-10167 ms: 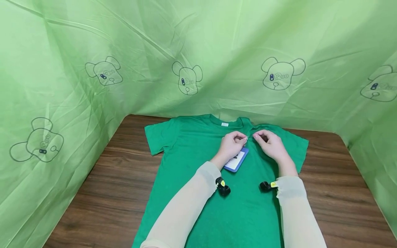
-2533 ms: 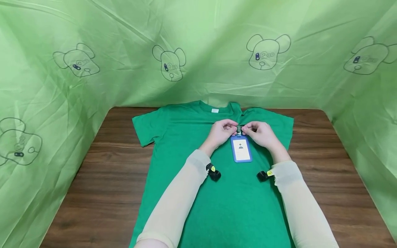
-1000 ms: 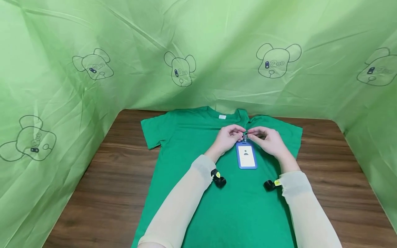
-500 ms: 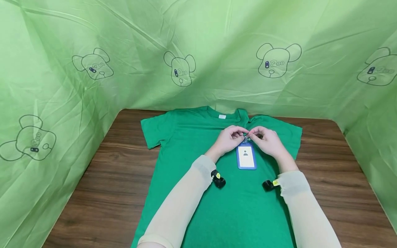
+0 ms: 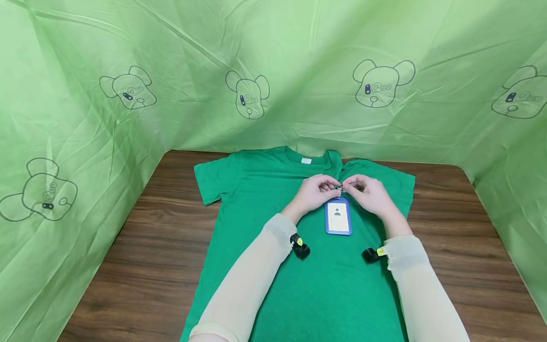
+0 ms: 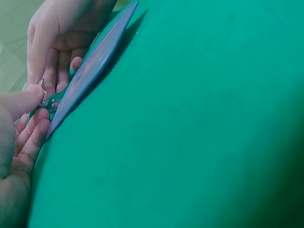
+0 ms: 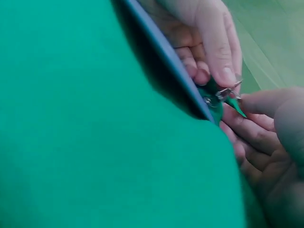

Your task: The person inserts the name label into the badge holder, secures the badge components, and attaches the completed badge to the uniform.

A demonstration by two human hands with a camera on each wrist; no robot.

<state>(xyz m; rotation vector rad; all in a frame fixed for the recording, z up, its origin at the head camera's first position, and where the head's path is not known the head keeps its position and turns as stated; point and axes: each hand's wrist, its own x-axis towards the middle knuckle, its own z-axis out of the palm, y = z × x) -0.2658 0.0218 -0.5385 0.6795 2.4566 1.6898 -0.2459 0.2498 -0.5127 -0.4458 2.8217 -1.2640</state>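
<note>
A green T-shirt (image 5: 295, 266) lies spread on the table, its collar toward the back. On its chest is a blue-framed ID badge holder (image 5: 338, 216) with a white card; in the left wrist view the holder (image 6: 92, 69) stands tilted off the cloth. A small metal clip (image 7: 223, 94) joins its top end, beside a pinched-up tip of green cloth (image 7: 236, 106). My left hand (image 5: 317, 192) pinches the clip between thumb and forefinger. My right hand (image 5: 368, 192) pinches its other side, fingertips almost meeting the left's. The fingers partly hide the clip.
A dark wood table (image 5: 158, 228) shows on both sides of the shirt. Light green curtains (image 5: 299, 57) with printed bear heads enclose it at the back and sides. A small black camera (image 5: 300, 249) sits on the left wrist, another black camera (image 5: 371, 255) on the right.
Earlier the badge holder lay askew, half under the left hand, with the hands apart; now it hangs nearly straight below them. In the last second the fingers shifted slightly on the clip.
</note>
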